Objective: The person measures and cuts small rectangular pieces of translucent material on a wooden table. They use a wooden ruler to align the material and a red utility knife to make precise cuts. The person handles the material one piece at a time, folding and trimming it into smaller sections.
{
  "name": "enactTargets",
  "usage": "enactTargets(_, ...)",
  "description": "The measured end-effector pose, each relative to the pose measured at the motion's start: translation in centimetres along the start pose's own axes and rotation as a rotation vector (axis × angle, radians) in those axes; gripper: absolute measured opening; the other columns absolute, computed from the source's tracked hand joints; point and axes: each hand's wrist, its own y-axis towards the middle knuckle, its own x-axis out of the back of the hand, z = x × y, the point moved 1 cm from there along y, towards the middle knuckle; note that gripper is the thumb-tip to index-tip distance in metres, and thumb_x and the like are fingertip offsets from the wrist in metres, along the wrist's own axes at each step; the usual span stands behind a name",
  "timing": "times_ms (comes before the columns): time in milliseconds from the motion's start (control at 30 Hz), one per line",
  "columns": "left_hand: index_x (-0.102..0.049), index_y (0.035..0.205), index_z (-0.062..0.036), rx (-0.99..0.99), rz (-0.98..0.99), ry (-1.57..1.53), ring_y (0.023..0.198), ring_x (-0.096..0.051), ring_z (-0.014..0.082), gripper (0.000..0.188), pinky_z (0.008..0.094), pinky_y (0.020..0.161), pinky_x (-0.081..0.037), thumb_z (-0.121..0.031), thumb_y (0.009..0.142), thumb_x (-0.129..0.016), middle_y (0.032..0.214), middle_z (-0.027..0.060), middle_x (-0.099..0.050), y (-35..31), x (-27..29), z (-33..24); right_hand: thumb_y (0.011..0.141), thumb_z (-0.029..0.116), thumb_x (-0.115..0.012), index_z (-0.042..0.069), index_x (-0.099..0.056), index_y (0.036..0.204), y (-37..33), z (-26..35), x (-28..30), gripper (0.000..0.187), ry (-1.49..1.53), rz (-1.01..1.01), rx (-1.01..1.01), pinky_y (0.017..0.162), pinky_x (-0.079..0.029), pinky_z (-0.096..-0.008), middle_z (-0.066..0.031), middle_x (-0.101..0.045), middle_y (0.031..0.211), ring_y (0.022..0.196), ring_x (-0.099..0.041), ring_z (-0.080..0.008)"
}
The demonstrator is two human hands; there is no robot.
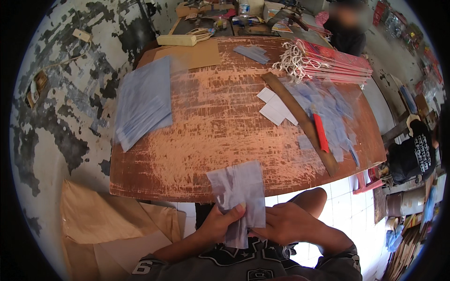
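One thumb of the left hand (pixel 219 225) pressed over a clear plastic film (pixel 248 185), fingers tucked behind: held in a pinch, probably to keep slippery layers from sliding. Right hand (pixel 285 222) bent close at the film's right edge, fingertips hidden behind; cannot tell whether pinching or merely steadying. Film near the middle, in front of the body, overlapping the near edge of the table (pixel 211 126) in view; cannot tell whether touching it. Held flat side toward the face, likely for a clear look.

Farther out to the right, a brown strip (pixel 300 122) lying aslant, perhaps useful as a weight beside the loose plastic heap (pixel 340 110). Along the strip's right side, a narrow red object (pixel 320 132), seemingly left within reach. White cards (pixel 276 110) against the left side, perhaps partly pinned underneath. At far right, a red bundle with white cords (pixel 323 61), cord ends gathered leftward, presumably against tangling.

Across on the left, a stack of larger plastic sheets (pixel 145 96), fanned at the near end, maybe for easy separating. Beyond, brown cardboard (pixel 204 54) and a cream power strip (pixel 177 40).
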Motion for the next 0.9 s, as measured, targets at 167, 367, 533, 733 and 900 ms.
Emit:
enactTargets(167,-0.057,0.149,-0.0023,-0.071,-0.048,0.024,0.121,-0.070,0.0186,0.043,0.0392,0.105,-0.059,-0.020,0.112,-0.070,0.135,0.0089,-0.071,0.3,0.1,0.4,0.105,0.030,-0.072,0.008,-0.075,0.108,-0.5,-0.3,0.3,0.023,0.057,0.094,-0.085,0.062,-0.061,-0.0427,-0.0107,-0.068,0.096,0.086,-0.074,-0.0300)
enactTargets(367,-0.057,0.148,-0.0005,-0.292,-0.101,0.213,0.121,-0.071,0.0207,0.044,0.0420,0.104,-0.058,-0.021,0.112,-0.070,0.133,0.0098,-0.071,1.4,0.5,0.9,0.114,0.038,-0.062,0.004,-0.073,0.112,-0.9,0.0,-1.6,0.036,0.422,0.031,-0.379,0.068,-0.062,-0.0462,-0.0182,-0.067,0.104,0.091,-0.075,-0.0368)
enactTargets(533,-0.052,0.149,-0.0001,-0.238,-0.009,0.069,0.119,-0.072,0.0255,0.049,0.0434,0.102,-0.059,-0.026,0.111,-0.071,0.127,0.0137,-0.073,1.7,-0.1,0.0,0.117,0.036,-0.057,0.003,-0.073,0.113,-0.8,0.0,-3.0,0.037,0.882,-0.011,-0.524,0.070,-0.061,-0.0407,-0.0141,-0.073,0.094,0.076,-0.076,-0.0290)
enactTargets(733,-0.051,0.147,-0.0017,-0.253,-0.012,-0.001,0.115,-0.072,0.0260,0.048,0.0445,0.100,-0.060,-0.024,0.110,-0.072,0.128,0.0140,-0.070,1.7,0.6,0.1,0.120,0.033,-0.053,0.001,-0.073,0.107,-0.4,-0.4,-2.0,0.040,1.005,0.029,-0.525,0.067,-0.059,-0.0357,-0.0071,-0.074,0.075,0.069,-0.076,-0.0207)
enactTargets(900,-0.052,0.149,-0.0038,-0.521,-0.144,0.081,0.119,-0.068,0.0235,0.048,0.0429,0.106,-0.057,-0.019,0.109,-0.071,0.129,0.0093,-0.067,2.6,0.1,-0.5,0.120,0.034,-0.052,0.001,-0.074,0.107,-0.4,-1.9,0.4,0.042,0.857,0.016,-0.573,0.065,-0.059,-0.0351,-0.0059,-0.074,0.071,0.068,-0.076,-0.0193)
